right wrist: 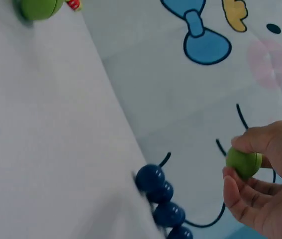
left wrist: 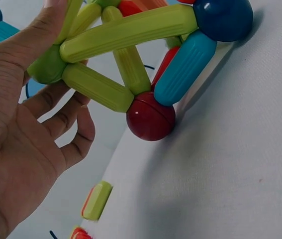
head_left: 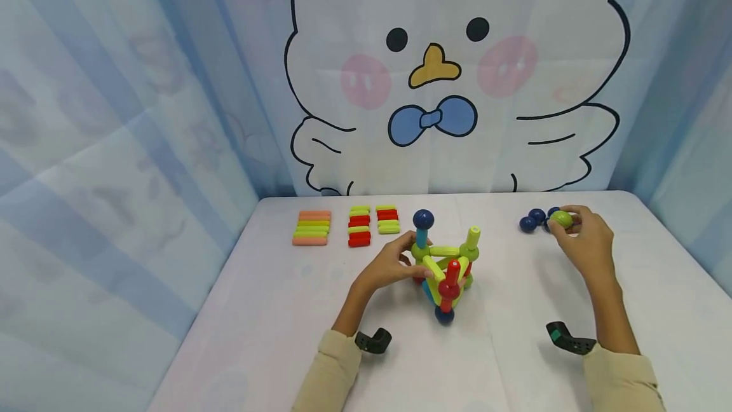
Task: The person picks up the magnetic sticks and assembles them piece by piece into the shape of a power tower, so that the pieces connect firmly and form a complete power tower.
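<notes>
My left hand [head_left: 389, 266] grips one side of a frame of magnetic rods and balls [head_left: 444, 251] standing mid-table. Its thumb lies on a green rod near a green ball [left wrist: 47, 68], with fingers behind. Green rods join green, red and blue balls; a dark red ball [left wrist: 150, 117] and a dark blue ball [left wrist: 224, 20] sit at the bottom. From the top, a blue rod with a dark blue ball [head_left: 423, 219], a green rod [head_left: 473, 236] and a red rod [head_left: 453, 270] point upward. At the far right, my right hand [head_left: 591, 247] pinches a loose green ball [right wrist: 243, 163] between thumb and fingers.
Several dark blue balls [head_left: 528, 224] cluster beside the right hand near the table's back edge. At the back left, rods lie in rows: orange, yellow and green ones [head_left: 311, 233], then red and green ones [head_left: 359, 221] [head_left: 388, 214]. A printed curtain [head_left: 429, 164] hangs behind the table.
</notes>
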A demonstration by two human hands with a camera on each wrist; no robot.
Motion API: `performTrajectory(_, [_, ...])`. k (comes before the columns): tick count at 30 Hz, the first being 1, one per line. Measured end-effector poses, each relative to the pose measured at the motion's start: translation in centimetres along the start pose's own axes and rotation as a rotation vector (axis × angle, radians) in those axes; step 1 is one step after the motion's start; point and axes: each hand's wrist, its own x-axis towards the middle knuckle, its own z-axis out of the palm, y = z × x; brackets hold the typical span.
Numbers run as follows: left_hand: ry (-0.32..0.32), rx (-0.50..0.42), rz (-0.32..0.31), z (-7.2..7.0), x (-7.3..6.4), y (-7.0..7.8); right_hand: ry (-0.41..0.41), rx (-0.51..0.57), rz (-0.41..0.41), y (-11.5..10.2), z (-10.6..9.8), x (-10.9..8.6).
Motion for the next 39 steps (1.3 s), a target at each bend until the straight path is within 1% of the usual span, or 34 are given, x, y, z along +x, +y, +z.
performTrajectory(3, [0.0,0.007,-0.002,-0.1,0.0,0.1,-0.013,0.084,-0.077,-2.0,-0.3,-0.3])
performTrajectory(7, [-0.006,0.009,-0.004,-0.1,0.1,0.0,-0.042,0.233,-0.167,-4.3,-0.1,-0.9])
performTrajectory(10, [-0.01,0.019,0.008,-0.2,0.2,0.1,-0.074,0.357,-0.224,-5.8,0.0,-1.4])
performTrajectory(14, [-0.018,0.032,0.036,-0.2,0.6,0.4,-0.129,0.46,-0.289,-7.5,-0.3,-1.8])
performTrajectory(18, [-0.017,0.02,0.038,-0.3,0.6,0.5,-0.189,0.491,-0.372,-8.7,-0.1,-2.1])
performTrajectory(20, [-0.013,0.012,0.027,-0.3,0.4,0.4,-0.216,0.5,-0.41,-9.0,0.3,-2.3])
performTrajectory(22, [-0.011,0.008,0.014,-0.1,0.2,0.3,-0.233,0.514,-0.432,-9.2,0.6,-2.6])
performTrajectory(26, [-0.013,0.008,-0.008,0.2,-0.3,0.1,-0.244,0.514,-0.46,-9.3,1.2,-3.3])
performTrajectory(30, [-0.013,0.012,-0.012,0.4,-0.6,0.1,-0.254,0.49,-0.49,-9.5,2.0,-3.7])
performTrajectory(34, [-0.014,0.013,-0.008,0.4,-0.6,0.1,-0.268,0.501,-0.497,-9.6,2.5,-3.8])
performTrajectory(39, [-0.012,0.016,0.0,0.2,-0.3,0.3,-0.273,0.52,-0.506,-9.9,2.7,-3.6])
